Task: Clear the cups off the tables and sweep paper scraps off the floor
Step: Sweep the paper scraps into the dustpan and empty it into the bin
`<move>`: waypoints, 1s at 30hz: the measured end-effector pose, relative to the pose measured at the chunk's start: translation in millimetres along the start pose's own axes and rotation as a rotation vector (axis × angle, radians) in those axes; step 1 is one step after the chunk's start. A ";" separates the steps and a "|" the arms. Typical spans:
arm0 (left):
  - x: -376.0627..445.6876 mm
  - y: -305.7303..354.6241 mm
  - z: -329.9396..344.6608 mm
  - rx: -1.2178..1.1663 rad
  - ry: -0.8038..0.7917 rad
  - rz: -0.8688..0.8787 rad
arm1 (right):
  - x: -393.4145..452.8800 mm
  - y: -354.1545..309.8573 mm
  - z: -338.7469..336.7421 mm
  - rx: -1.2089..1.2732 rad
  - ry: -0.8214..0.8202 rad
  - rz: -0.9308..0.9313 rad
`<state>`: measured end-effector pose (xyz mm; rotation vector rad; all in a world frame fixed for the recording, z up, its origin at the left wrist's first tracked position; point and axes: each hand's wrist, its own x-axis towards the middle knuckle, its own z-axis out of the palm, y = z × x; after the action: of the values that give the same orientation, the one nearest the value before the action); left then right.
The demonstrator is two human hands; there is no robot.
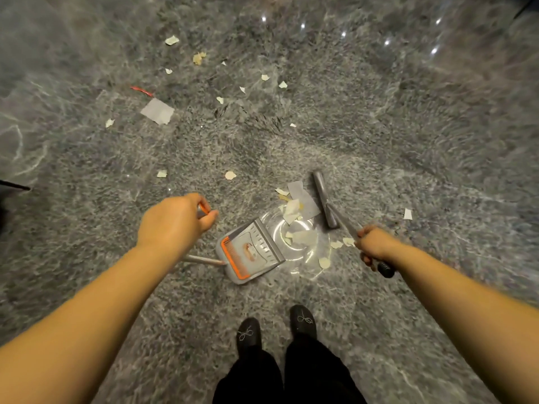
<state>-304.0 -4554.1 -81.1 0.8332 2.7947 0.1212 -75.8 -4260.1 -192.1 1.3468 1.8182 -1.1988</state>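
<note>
I stand on a grey marbled floor [379, 147] strewn with paper scraps. My left hand [175, 221] grips the orange-tipped top of the dustpan's long handle. The grey dustpan [250, 252], edged in orange, rests on the floor just ahead of my feet, its mouth facing a pile of scraps [294, 208]. My right hand [373, 246] grips the broom's handle; the grey broom head [325, 199] lies on the far right side of that pile. Several small white scraps [265, 77] and a larger grey sheet [157, 111] lie further out. No cups are in view.
My two black shoes [303, 319] stand just behind the dustpan. A red strip [141, 90] lies at the left near the grey sheet. A dark edge of some object [11, 186] pokes in at the far left. Ceiling lights glint on the floor at top right.
</note>
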 end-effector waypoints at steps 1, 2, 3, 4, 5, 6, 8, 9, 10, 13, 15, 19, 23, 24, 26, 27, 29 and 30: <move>5.1 -2.8 -1.4 -0.003 -0.004 0.001 | -0.6 -3.3 5.6 -0.051 -0.024 0.005; 9.4 -5.1 -3.2 -0.007 -0.009 0.000 | -1.9 -6.1 11.2 -0.104 -0.045 0.007; 13.2 -6.4 -4.1 -0.008 -0.013 0.000 | -3.6 -8.2 16.8 -0.154 -0.062 0.007; 16.2 -6.8 -4.5 -0.006 -0.015 0.003 | -5.8 -9.4 22.3 -0.201 -0.075 0.005; 18.7 -6.0 -3.9 -0.002 -0.015 0.009 | -8.5 -9.5 28.2 -0.247 -0.088 0.003; 20.6 -4.6 -3.3 0.005 -0.014 0.016 | -11.8 -8.9 34.1 -0.282 -0.102 0.001; 23.1 -2.3 -2.2 0.025 -0.008 0.026 | -20.1 -6.8 47.0 -0.286 -0.124 -0.008; 24.4 -1.9 -1.7 0.031 -0.005 0.028 | -24.7 -5.5 53.6 -0.279 -0.128 -0.015; 25.6 -2.2 -1.4 0.034 -0.002 0.031 | -29.7 -4.5 59.9 -0.274 -0.133 -0.021; 28.8 -4.8 -3.0 0.026 0.012 0.044 | -44.9 -1.9 78.8 -0.279 -0.160 -0.049; 29.7 -5.9 -3.2 0.016 0.022 0.057 | -53.7 -2.9 91.6 -0.287 -0.197 -0.068; 31.1 -6.1 -2.6 -0.013 0.026 0.070 | -70.5 -8.7 116.4 -0.316 -0.276 -0.109; 28.4 -6.2 -3.4 -0.009 0.030 0.075 | -88.9 -14.6 132.9 -0.258 -0.347 -0.131; 26.7 -6.1 -3.4 -0.007 0.033 0.077 | -93.5 -15.6 134.3 -0.220 -0.349 -0.131; 23.3 -6.4 -3.2 -0.007 0.035 0.080 | -101.0 -15.9 133.4 -0.114 -0.349 -0.120; 21.5 -6.9 -3.3 -0.012 0.032 0.080 | -104.6 -15.8 131.9 -0.067 -0.348 -0.114; 18.1 -8.3 -3.6 -0.029 0.018 0.072 | -113.2 -14.4 128.5 0.004 -0.332 -0.100; 16.5 -9.4 -4.1 -0.035 0.011 0.064 | -117.9 -13.0 127.3 0.032 -0.319 -0.097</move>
<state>-323.3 -4552.9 -81.6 0.9166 2.7686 0.1857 -57.3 -4426.2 -143.9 1.0244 1.6558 -1.4093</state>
